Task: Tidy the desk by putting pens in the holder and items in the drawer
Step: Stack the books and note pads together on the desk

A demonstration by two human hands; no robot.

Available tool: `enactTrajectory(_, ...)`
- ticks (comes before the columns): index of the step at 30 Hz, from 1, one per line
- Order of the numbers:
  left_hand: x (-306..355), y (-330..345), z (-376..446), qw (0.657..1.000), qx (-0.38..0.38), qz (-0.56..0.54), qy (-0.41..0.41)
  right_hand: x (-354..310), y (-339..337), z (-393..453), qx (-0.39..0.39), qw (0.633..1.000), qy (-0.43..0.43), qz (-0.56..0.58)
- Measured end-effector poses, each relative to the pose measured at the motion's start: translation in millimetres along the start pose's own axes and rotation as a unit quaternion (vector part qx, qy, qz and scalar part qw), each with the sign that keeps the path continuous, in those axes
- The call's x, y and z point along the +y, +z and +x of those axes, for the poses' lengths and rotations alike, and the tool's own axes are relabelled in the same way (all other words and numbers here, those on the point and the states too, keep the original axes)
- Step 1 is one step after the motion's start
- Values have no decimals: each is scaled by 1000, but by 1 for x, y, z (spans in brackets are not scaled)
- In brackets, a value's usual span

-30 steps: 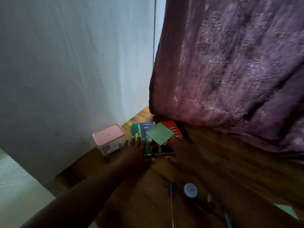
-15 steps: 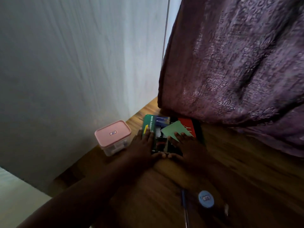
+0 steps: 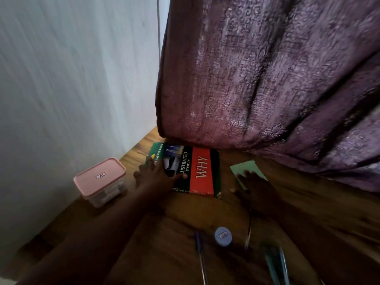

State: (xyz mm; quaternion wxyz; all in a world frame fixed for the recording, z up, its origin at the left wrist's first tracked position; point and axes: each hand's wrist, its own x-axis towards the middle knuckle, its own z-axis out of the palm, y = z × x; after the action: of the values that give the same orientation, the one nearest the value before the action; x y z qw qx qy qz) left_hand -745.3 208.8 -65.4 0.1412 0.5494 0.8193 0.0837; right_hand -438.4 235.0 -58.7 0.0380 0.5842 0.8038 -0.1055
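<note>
Purple patterned curtain (image 3: 267, 79) hanging at the desk's back edge, pale wall (image 3: 72, 79) left

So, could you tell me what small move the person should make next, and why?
Probably curl the right hand fingers around the green paper and lift it off the desk. That hand lies flat on the paper, beside the book under the left hand, and loose items belong in the drawer. No drawer is visible.

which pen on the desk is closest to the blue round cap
The dark blue pen, lying just left of the blue cap. The thin pen lies farther off to its right, and the teal pens sit farther right still.
</note>
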Motion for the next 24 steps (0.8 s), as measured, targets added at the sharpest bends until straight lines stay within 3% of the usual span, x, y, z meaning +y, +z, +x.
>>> enactTrajectory(4, 9, -4, 3, 999, -8, -22, -34, -42, -6, 4, 83, 973, -7, 214)
enactTrajectory(6, 13, -7, 3, 998, -5, -34, -55, -70, -12, 7, 75, 944, 23, 322)
enactTrajectory(10, 14, -12, 2, 993, -12, -78, -91, -104, -16, 16, 36, 854, 117, 506)
enactTrajectory(13, 12, -19, 3, 986, -16, -120, -111, -107, -26, 16, -13, 756, 209, 620)
enactTrajectory(19, 18, -48, 9, 978, -12, -169, -125, -104, -39, 17, -98, 682, 270, 672)
enactTrajectory(24, 36, -58, 8, 960, -45, -238, -141, -95, -42, -7, -79, 641, 296, 704)
